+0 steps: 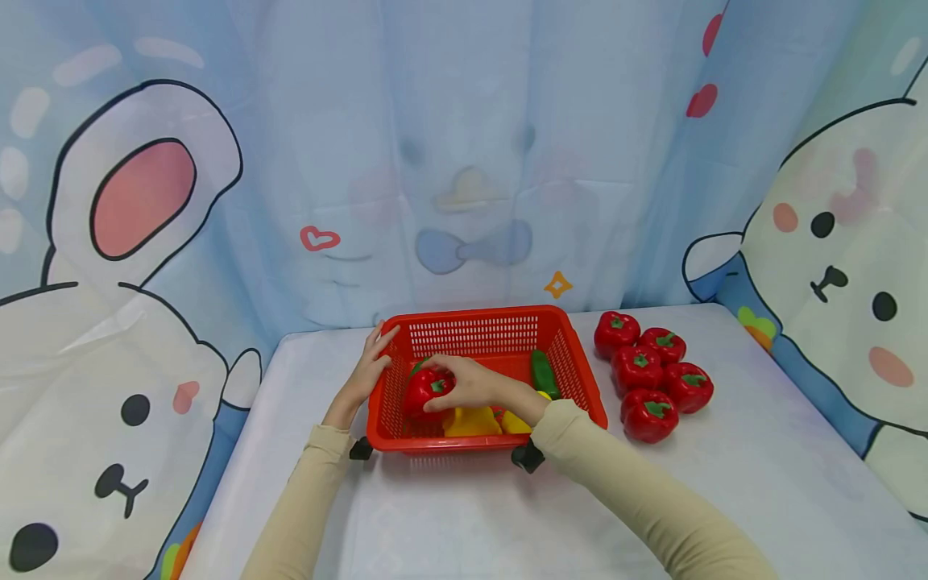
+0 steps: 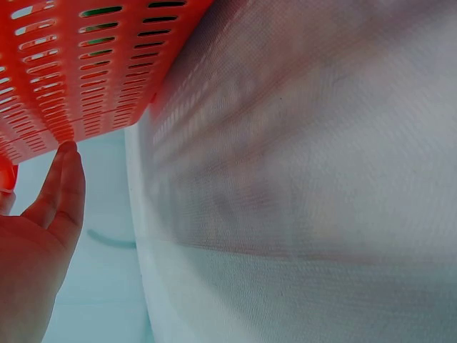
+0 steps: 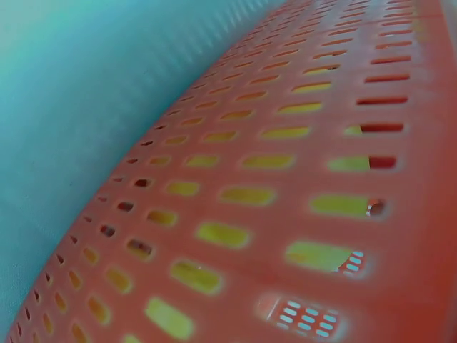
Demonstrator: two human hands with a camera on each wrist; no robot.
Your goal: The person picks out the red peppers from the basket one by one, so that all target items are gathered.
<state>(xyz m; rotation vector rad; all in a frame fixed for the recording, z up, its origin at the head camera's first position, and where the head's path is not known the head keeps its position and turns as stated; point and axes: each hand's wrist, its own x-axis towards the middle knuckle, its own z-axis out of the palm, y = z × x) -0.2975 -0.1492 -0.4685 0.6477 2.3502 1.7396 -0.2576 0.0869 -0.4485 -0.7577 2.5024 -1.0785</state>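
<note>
A red plastic basket (image 1: pixel 478 442) with slotted walls stands on the table. In the head view my right hand (image 1: pixel 471 383) reaches over its front rim and grips a glossy red bell pepper (image 1: pixel 420 393) at the left inside. My left hand (image 1: pixel 366 370) holds the basket's left rim near the back corner. In the left wrist view, fingers (image 2: pixel 68 189) of that hand lie against the outer wall. Beside the held pepper are yellow vegetables (image 1: pixel 471 422), partly hidden by my right arm. A green cucumber-like vegetable (image 1: pixel 544 374) leans at the right inside. In the right wrist view the slotted wall (image 3: pixel 285 150) hides the right hand.
Several red bell peppers (image 1: pixel 637 369) stand in a cluster on the white table (image 1: pixel 449 524), right of the basket. Behind the table hangs a light blue curtain (image 1: pixel 464 121) with cartoon prints. Dark wrist cameras sit close to the basket's front rim.
</note>
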